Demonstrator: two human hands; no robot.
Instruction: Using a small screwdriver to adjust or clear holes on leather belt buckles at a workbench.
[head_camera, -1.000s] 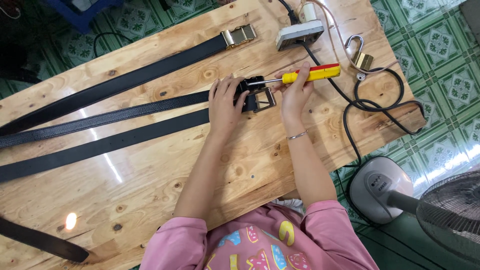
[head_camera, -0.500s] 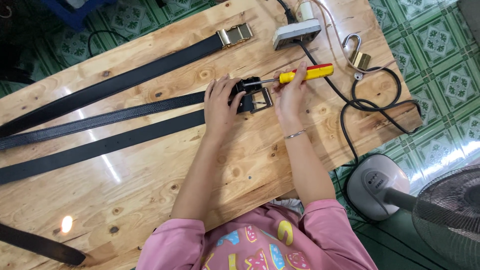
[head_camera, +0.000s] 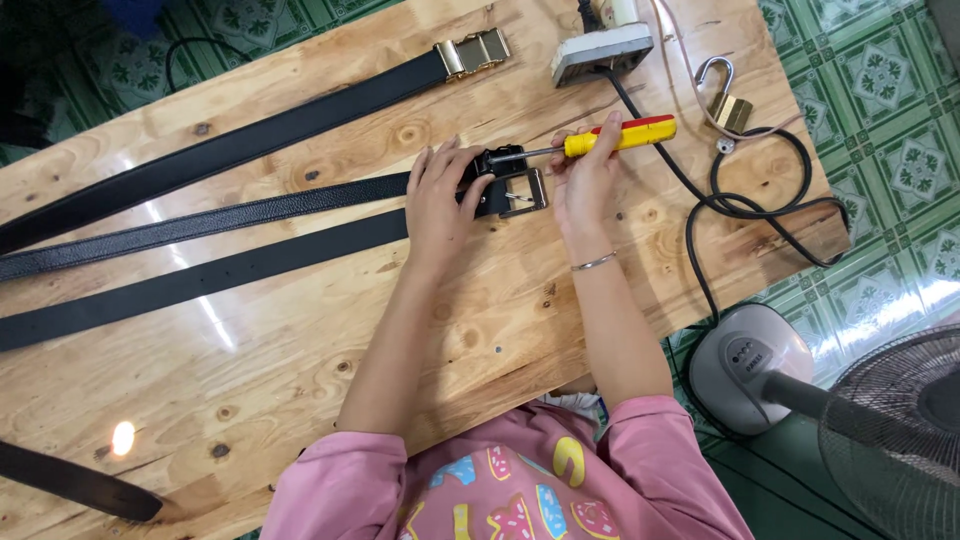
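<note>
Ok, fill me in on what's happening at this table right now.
A person in a pink top works on a wooden table. The left hand presses down the end of a black belt beside its silver buckle. The right hand grips a yellow-and-red screwdriver, its tip set at the buckle's black clasp. Two more black belts lie alongside, one with a gold buckle. A power strip and a brass padlock sit at the far edge.

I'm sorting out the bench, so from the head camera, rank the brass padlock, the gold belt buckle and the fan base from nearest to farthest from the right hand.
1. Brass padlock, right of the right hand, by the cable.
2. Gold belt buckle, up and left, on the top belt.
3. Fan base, on the floor past the table's edge.
</note>
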